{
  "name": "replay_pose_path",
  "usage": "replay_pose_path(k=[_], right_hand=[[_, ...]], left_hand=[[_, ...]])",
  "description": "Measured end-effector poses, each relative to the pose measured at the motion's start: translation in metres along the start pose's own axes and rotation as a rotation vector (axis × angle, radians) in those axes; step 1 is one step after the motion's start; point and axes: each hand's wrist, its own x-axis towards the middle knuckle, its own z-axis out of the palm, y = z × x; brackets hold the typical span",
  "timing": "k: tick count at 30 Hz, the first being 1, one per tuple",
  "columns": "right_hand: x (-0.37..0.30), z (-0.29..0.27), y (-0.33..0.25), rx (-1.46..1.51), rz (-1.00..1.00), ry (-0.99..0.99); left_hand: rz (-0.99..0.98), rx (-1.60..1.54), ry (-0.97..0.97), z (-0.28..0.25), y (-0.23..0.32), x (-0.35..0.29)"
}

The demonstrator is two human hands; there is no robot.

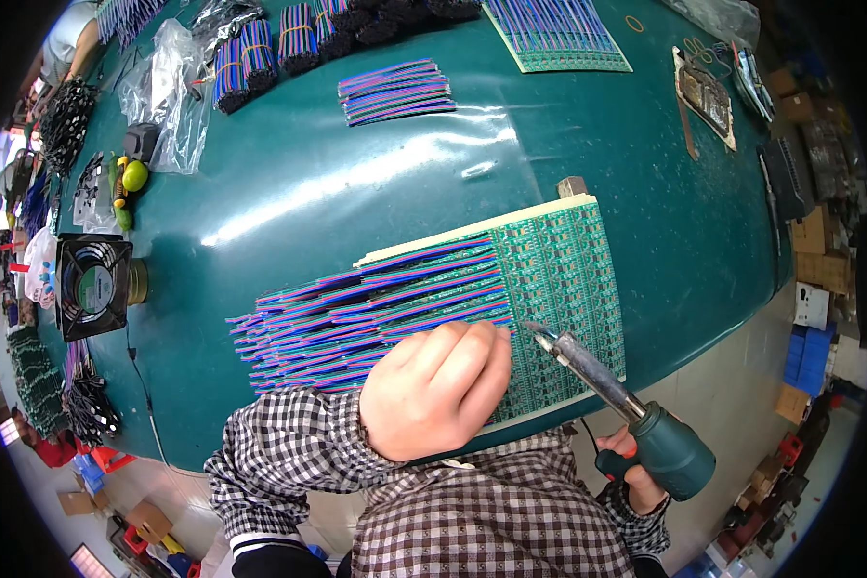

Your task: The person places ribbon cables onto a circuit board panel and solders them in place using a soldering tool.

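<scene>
In front of me a green circuit-board panel [559,289] lies on a pale backing sheet. Flat ribbon wires in blue, red and black [356,323] lie in rows, their right ends on the panel. My left hand [438,390] is closed over the wires at the panel's left part; whatever its fingertips pinch is hidden. A soldering iron [676,451] with a dark green handle is gripped in my right hand [645,489], at the panel's lower right. Its metal tip points up and left, close to my left fingertips.
A small metal block [570,186] touches the panel's far edge. Loose ribbon wires [397,92], bundled wires [299,37] and another wired panel [559,34] lie farther back. A black fan [94,287] stands left; a stained metal tray [705,96] lies far right. The green table's [684,260] edge curves at right.
</scene>
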Motion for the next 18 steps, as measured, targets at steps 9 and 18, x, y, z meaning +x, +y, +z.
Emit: replay_pose_path(k=[9,18], right_hand=[[0.003,0.015,-0.005,0.059,-0.034,0.072],[0.005,0.012,-0.007,-0.033,-0.004,0.013]], left_hand=[[0.02,0.006,0.017,0.004,-0.001,-0.002],[0.037,0.028,0.014,0.003,-0.001,-0.002]])
